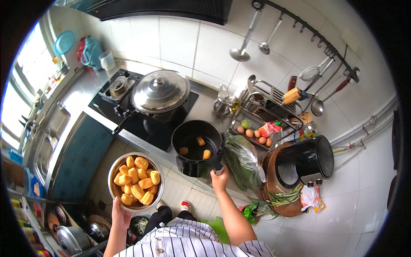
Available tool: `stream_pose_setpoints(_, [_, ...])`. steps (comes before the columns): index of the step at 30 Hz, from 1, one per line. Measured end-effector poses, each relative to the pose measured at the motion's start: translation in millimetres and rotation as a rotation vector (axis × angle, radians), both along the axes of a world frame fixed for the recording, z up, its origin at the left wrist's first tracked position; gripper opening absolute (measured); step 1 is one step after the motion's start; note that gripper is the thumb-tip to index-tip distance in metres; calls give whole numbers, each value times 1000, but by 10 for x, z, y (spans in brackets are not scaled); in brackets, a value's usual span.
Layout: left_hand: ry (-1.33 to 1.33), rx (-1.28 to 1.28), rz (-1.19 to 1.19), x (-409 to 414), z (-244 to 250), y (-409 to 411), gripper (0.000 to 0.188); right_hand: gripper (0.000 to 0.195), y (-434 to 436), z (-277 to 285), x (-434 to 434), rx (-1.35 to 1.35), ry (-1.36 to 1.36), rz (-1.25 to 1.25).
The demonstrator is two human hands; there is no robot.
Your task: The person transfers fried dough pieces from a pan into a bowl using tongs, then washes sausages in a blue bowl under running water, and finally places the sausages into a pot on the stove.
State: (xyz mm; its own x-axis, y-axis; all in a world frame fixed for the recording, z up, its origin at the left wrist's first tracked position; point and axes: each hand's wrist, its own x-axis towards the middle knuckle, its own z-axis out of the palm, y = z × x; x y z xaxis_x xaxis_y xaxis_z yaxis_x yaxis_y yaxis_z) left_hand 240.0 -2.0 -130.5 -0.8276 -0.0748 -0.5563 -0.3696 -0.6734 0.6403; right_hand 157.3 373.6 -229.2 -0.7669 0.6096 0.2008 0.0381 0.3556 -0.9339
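Note:
My left hand (121, 214) grips the near rim of a stainless steel bowl (111, 190), held in the air over the floor. Golden fried pieces of food (137, 191) are heaped inside it. My right hand (220, 179) is closed round the handle (216, 165) of a black air fryer basket (188, 168). Three similar golden pieces (206, 154) lie apart on the basket's dark bottom. The basket is at the counter's front edge, right of the stove; whether it rests there I cannot tell.
A lidded wok (160, 91) stands on the black gas stove (146, 128), its handle jutting forward. Right of the basket are bagged green vegetables (242, 163), a rack (236, 127) with several eggs, and the black air fryer body (305, 160). Ladles (240, 55) hang above. A sink (59, 120) is left.

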Motion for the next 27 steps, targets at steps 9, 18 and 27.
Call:
stream_pose_setpoints(9, [160, 146, -265, -318, 211, -35, 57, 55, -183, -98, 110, -13, -274, 23])
stream_pose_setpoints(18, [283, 258, -538, -829, -154, -139, 60, 28, 830, 1359, 1684, -99, -246, 144])
stream_pose_setpoints(27, [232, -2, -399, -777, 448, 543, 59, 19, 3568, 2935, 2964, -216, 516, -668])
